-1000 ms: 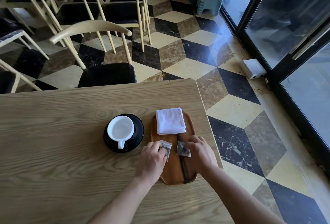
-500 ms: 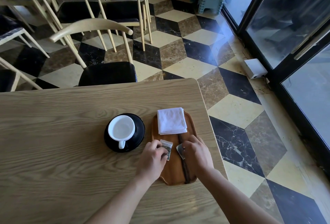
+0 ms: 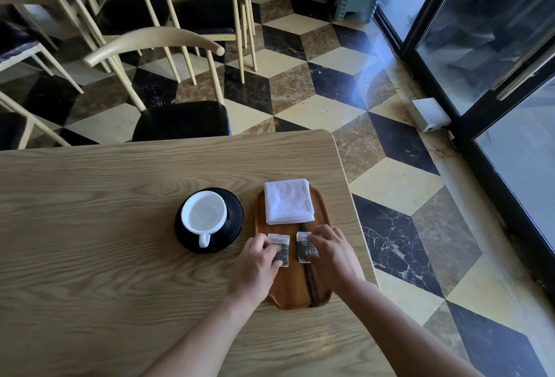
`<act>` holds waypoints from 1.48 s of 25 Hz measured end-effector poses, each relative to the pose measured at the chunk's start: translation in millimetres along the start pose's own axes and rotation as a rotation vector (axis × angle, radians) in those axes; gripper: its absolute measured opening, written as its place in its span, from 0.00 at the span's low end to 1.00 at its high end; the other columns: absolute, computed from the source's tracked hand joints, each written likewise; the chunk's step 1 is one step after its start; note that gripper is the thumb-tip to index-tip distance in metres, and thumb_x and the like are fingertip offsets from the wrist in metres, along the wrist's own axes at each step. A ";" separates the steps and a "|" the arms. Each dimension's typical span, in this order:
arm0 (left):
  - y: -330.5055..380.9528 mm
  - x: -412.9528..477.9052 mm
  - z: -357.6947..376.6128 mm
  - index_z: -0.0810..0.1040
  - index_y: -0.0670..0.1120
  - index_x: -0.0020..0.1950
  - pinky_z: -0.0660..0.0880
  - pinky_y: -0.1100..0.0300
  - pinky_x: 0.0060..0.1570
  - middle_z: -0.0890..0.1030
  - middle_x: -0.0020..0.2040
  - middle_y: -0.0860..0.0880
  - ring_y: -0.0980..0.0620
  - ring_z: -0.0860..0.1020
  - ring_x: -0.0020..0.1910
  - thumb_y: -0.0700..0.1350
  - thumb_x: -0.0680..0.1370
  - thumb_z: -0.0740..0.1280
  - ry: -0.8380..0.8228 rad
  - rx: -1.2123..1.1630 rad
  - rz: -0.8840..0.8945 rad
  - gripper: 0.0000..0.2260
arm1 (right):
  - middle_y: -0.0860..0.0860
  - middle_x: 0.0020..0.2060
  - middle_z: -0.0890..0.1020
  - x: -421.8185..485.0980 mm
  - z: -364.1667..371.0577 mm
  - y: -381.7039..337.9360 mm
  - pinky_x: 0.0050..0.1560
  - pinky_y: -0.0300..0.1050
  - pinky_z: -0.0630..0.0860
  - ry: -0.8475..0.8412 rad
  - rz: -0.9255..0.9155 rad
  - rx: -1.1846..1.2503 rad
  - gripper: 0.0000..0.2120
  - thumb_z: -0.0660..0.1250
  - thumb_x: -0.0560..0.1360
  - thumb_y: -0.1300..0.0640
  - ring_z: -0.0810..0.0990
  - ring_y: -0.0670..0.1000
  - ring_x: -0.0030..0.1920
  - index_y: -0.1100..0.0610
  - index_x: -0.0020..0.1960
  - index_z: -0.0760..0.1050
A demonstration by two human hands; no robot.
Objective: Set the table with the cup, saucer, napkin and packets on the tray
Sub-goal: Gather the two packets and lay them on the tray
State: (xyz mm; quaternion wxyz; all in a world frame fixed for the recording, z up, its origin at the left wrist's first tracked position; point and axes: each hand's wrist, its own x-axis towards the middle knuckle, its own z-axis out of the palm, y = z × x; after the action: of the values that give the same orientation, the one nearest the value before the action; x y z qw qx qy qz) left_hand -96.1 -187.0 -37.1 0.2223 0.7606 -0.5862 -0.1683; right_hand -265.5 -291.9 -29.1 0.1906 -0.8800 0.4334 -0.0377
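Note:
An oval wooden tray (image 3: 292,283) lies near the table's right edge. A folded white napkin (image 3: 288,201) rests on its far end. Two small packets lie side by side on the tray's middle: the left packet (image 3: 280,246) under the fingers of my left hand (image 3: 258,262), the right packet (image 3: 304,247) under the fingers of my right hand (image 3: 333,252). A dark stick (image 3: 310,283) lies lengthwise on the tray. Left of the tray, an empty white cup (image 3: 204,216) stands on a black saucer (image 3: 232,220), handle toward me.
The wooden table (image 3: 105,226) ends just right of the tray. A chair with a black seat (image 3: 183,119) stands at the far side, more chairs behind it. Glass doors (image 3: 495,46) and a white box (image 3: 429,113) are on the right.
The right packet, tilted before, now lies flat beside the left one. Both hands shifted slightly and still rest on the packets.

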 end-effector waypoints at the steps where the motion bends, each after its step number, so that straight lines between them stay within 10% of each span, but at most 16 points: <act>1: -0.4 -0.4 -0.1 0.82 0.45 0.54 0.79 0.57 0.48 0.76 0.49 0.50 0.51 0.76 0.49 0.43 0.70 0.76 0.007 0.000 -0.005 0.13 | 0.48 0.55 0.79 0.6 -0.1 0.0 0.45 0.51 0.78 0.018 0.002 0.024 0.15 0.75 0.70 0.58 0.76 0.55 0.53 0.53 0.56 0.80; 37: 0.7 9.8 -2.1 0.79 0.51 0.60 0.77 0.57 0.45 0.75 0.48 0.52 0.51 0.73 0.47 0.53 0.70 0.75 -0.025 0.214 -0.023 0.20 | 0.49 0.55 0.75 9.7 4.1 -2.6 0.48 0.48 0.77 -0.020 0.018 -0.051 0.18 0.74 0.70 0.56 0.74 0.55 0.54 0.48 0.58 0.77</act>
State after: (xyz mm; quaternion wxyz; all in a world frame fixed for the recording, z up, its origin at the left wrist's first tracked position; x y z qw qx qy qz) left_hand -93.1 -196.3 -34.9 0.1306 0.7846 -0.5947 -0.1171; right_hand -256.6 -296.8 -33.0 0.1726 -0.8809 0.4404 -0.0159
